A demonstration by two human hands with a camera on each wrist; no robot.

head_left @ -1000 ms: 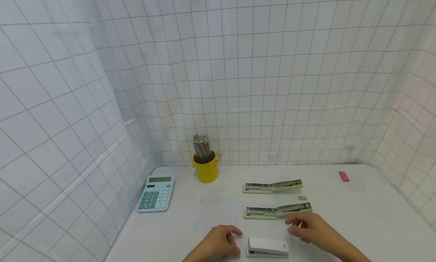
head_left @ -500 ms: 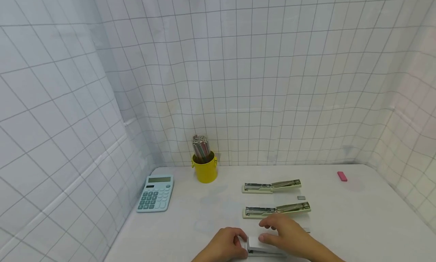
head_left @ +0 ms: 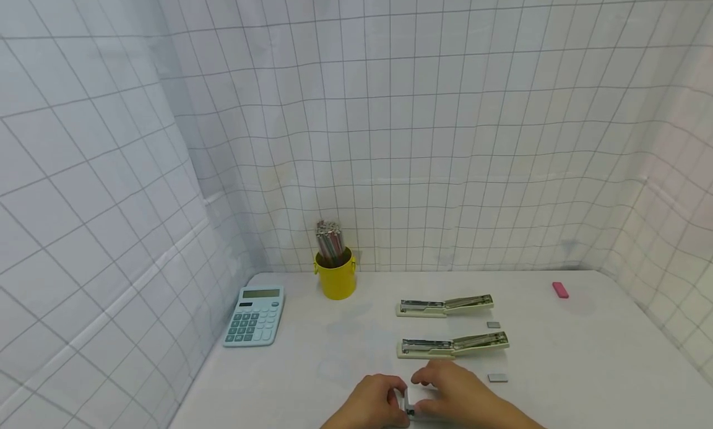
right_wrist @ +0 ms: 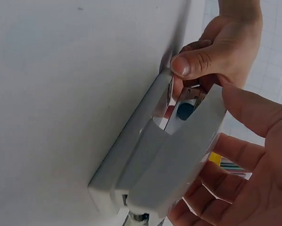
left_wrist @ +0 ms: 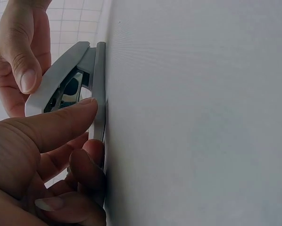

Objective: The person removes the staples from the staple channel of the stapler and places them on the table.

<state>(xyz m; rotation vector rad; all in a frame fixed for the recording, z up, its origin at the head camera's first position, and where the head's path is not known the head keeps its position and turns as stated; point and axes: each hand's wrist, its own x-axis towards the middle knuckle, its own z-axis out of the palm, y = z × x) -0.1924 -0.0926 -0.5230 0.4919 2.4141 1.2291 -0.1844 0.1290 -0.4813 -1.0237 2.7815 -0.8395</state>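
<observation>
A white stapler (right_wrist: 178, 155) sits on the table near its front, largely covered by both hands in the head view. My left hand (head_left: 370, 401) pinches the front end of its base, thumb on one side and curled fingers on the other. Over the stapler's top arm is my right hand (head_left: 459, 395), with the thumb at one side of the cover and the fingers round the other. In both wrist views the top arm stands tilted up from the base, and the metal magazine (left_wrist: 71, 89) shows in the gap.
Beyond the hands lie two opened staplers, a nearer stapler (head_left: 426, 348) and a farther stapler (head_left: 422, 309). Two small grey staple strips, one near (head_left: 497, 377) and one far (head_left: 493, 325), lie to their right. A calculator (head_left: 253, 317), yellow bucket (head_left: 338, 285) of pencils and pink eraser (head_left: 560, 290) stand farther back.
Both hands have come in to the white stapler. The left now grips its front end; the right has moved left over its top, uncovering the near staple strip.
</observation>
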